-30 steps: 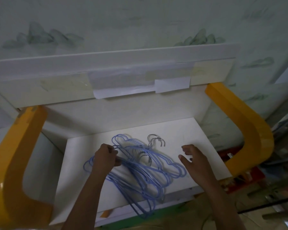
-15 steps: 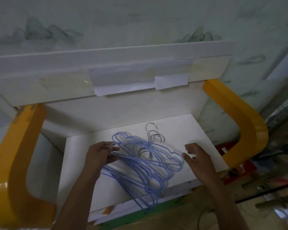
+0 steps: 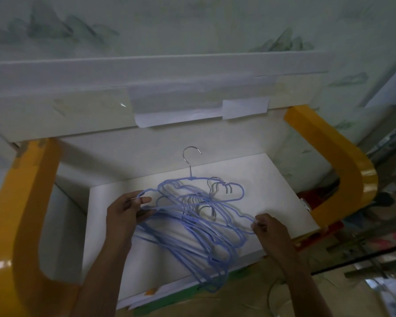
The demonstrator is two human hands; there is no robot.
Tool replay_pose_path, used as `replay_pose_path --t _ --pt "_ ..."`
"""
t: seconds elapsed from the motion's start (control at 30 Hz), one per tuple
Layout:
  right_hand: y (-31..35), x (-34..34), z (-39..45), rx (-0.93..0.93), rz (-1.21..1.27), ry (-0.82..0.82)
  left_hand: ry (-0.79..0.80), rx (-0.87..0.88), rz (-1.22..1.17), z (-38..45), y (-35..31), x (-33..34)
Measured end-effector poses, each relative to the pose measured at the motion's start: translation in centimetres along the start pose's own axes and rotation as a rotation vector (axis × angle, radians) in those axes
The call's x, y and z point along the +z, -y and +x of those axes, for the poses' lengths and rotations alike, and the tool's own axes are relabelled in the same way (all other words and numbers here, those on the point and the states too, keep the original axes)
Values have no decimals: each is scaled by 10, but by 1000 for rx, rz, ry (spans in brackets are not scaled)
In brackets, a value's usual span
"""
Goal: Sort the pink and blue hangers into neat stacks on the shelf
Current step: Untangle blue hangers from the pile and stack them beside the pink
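The left hand (image 3: 126,216) pinches one end of the blue hangers (image 3: 199,227), and the right hand (image 3: 270,229) pinches the opposite end. Between both sets of fingers, the tangled pile lies on the white shelf (image 3: 272,186).

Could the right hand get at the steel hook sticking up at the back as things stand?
Probably not without letting go: the right hand pinches the near end of a blue hanger, and the hook stands beyond the heap. Nothing lies over it, though.
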State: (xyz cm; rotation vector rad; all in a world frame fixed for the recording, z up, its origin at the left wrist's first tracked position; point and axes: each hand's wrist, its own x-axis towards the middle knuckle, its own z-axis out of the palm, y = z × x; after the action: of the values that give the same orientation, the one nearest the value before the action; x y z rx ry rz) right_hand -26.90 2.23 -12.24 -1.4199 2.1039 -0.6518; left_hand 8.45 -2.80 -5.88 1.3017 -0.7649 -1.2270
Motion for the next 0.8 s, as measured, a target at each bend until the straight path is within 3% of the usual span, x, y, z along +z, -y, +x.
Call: replay_pose_path --t 0.2,0.37,0.53,0.8 --pt "3 2 2 79 141 -29 9 32 7 4 -2 -7" --pt "7 -5 0 138 490 -63 -12 70 -17 0 -3 -12" --pt "19 -21 -8 104 738 -46 -20 95 -57 -12 -9 -11" --pt "23 -45 -32 -21 866 -50 -84 158 -87 -55 -18 -13"
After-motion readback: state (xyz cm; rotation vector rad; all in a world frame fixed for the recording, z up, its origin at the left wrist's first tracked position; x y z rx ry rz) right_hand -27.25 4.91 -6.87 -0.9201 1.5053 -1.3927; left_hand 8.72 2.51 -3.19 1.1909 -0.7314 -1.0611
